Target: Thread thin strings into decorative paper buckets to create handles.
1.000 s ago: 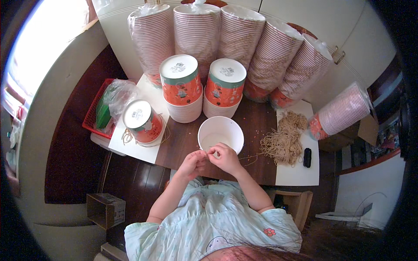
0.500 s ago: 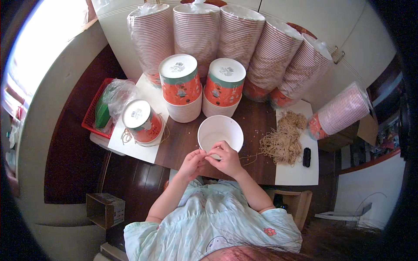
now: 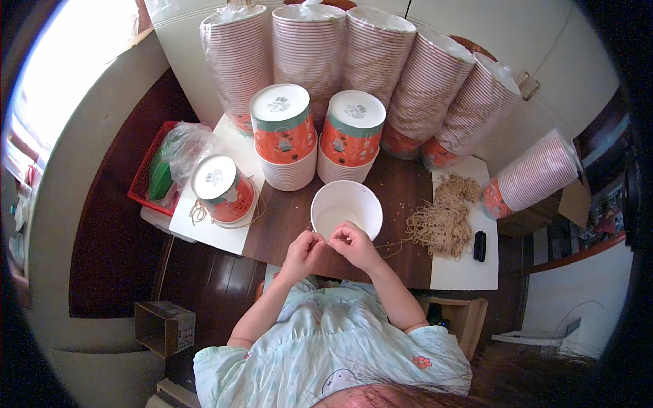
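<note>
Over the near rim of a white paper bucket [image 3: 340,197], both hands are close together with fingers pinched. My left hand [image 3: 305,253] and my right hand [image 3: 355,246] seem to grip a thin tan string [image 3: 393,245], though the bit between the fingertips is too fine to make out clearly. The string trails from my right hand toward a loose tangled heap of tan string [image 3: 443,216] on the right. The bucket stands upright, its inside white.
Two upturned stacks of orange-and-green buckets [image 3: 282,136] stand behind. Left is another upturned bucket [image 3: 224,190] with string round it, beside a red basket [image 3: 146,170]. Tall bagged stacks [image 3: 309,54] line the back; one bagged stack [image 3: 530,173] leans right. A black object [image 3: 480,246] lies near the heap.
My hands have drawn slightly apart at the fingertips, the left one turning its knuckles upward a little. The bucket and the heap of string look the same.
</note>
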`<action>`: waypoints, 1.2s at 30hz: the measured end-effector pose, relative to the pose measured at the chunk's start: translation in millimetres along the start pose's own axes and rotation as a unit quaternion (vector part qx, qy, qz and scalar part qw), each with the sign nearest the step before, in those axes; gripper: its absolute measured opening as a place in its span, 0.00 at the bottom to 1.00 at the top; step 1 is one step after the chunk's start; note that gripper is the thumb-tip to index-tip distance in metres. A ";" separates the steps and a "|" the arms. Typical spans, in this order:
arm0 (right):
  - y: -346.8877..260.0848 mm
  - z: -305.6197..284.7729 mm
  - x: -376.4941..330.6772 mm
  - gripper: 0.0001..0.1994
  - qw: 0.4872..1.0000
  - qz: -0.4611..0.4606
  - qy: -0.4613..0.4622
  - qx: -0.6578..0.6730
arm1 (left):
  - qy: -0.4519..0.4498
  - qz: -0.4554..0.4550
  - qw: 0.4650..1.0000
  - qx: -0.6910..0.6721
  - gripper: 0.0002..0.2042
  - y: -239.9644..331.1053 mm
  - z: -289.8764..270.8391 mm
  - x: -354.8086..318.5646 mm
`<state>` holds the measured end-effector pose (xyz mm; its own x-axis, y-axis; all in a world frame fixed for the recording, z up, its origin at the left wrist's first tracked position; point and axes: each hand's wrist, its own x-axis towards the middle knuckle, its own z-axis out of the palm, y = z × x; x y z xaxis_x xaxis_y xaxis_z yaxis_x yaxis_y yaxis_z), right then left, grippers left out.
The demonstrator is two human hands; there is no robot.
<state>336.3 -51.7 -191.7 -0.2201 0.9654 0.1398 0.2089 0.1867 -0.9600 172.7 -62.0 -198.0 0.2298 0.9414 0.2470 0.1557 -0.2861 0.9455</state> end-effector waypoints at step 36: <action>-17.7 -5.0 -2.7 0.06 0.993 -0.042 0.028 -0.106 | -0.019 -0.135 0.985 -0.111 0.04 2.5 5.3 1.4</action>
<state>338.0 -56.7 -173.9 -0.1931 0.9523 0.2361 0.3889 0.2952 -0.8727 178.5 -62.4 -196.4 0.2453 0.9692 -0.0229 0.0036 0.0227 0.9997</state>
